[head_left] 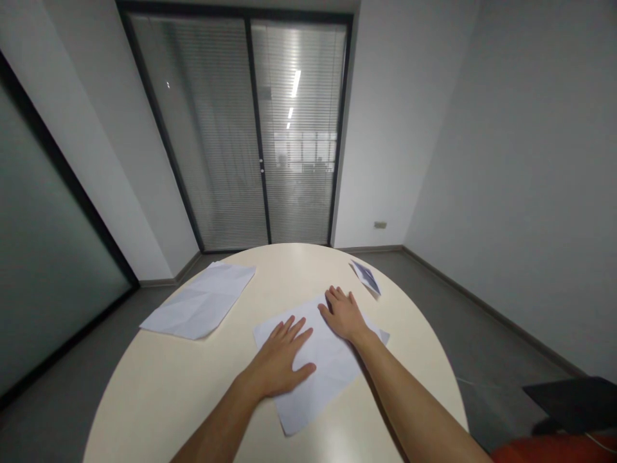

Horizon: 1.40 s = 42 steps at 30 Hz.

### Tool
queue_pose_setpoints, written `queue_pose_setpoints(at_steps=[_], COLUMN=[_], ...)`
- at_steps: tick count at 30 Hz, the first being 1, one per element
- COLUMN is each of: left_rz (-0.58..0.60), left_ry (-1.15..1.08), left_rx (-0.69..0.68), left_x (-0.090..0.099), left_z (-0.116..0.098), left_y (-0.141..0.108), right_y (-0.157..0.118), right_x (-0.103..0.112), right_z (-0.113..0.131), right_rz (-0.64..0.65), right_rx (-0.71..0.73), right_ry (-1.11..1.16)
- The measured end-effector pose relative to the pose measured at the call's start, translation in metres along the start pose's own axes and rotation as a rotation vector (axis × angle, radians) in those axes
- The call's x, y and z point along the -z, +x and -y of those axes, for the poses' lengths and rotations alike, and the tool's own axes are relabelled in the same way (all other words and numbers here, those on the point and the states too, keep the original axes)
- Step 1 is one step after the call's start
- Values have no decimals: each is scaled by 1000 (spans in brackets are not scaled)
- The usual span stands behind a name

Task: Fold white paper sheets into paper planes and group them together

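Observation:
A creased sheet of white paper (318, 370) lies at an angle on the round table (193, 392) in front of me. My left hand (284, 357) rests flat on its left part, fingers and thumb spread. Near the sheet's far edge, my right hand (344, 313) presses down with its fingers slightly apart. Both palms face the paper, and neither hand grips anything. Parts of the sheet are covered by my hands and right forearm.
More creased white paper (202, 302) lies at the table's left edge. A small folded paper piece (367, 278) with a dark printed area sits at the far right. Beyond are a glass door with blinds (303, 212), a black flat object (573, 402) and something red (540, 450).

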<state>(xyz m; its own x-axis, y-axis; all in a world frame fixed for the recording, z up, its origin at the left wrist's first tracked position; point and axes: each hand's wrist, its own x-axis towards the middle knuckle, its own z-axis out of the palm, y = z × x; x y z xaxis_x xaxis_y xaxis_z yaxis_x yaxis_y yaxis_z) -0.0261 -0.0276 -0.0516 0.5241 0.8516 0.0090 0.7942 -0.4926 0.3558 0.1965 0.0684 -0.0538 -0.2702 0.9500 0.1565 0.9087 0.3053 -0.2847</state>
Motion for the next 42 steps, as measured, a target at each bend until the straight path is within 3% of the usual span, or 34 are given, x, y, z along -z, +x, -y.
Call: queue_pose_setpoints(at_steps=[7,9,23,26,28,31,34,36,39,42], left_rz=[-151,-175,-150,-157,-166,-208,-264,-289,-294,-227], left_ry=[92,111,154,191,219,250,251,238,220,180], left_rx=[226,277,314,303,284,268,270,272,258,247], left_x=[-5,-5,-5,-3,-1,4,8,10,9,4], left_z=[0,0,3,5,6,6,3,1,3,9], left_y=[16,17,8,7,6,7,10,11,12,11], right_y=[-18,-20,-7,-5,-4,-8,-15,-20,-20,-15], right_x=[8,7,-1,-1,1,6,9,10,9,7], right_z=[26,29,2,-2,-2,4,17,25,28,21], right_rz=[220,255,150,74,7,-31,82,213,274,231], right_rx=[292,313,-275,-324,-251,1,278,367,319,167], right_ry=[132,144,-45,-64,-53,67,208,229,176,109])
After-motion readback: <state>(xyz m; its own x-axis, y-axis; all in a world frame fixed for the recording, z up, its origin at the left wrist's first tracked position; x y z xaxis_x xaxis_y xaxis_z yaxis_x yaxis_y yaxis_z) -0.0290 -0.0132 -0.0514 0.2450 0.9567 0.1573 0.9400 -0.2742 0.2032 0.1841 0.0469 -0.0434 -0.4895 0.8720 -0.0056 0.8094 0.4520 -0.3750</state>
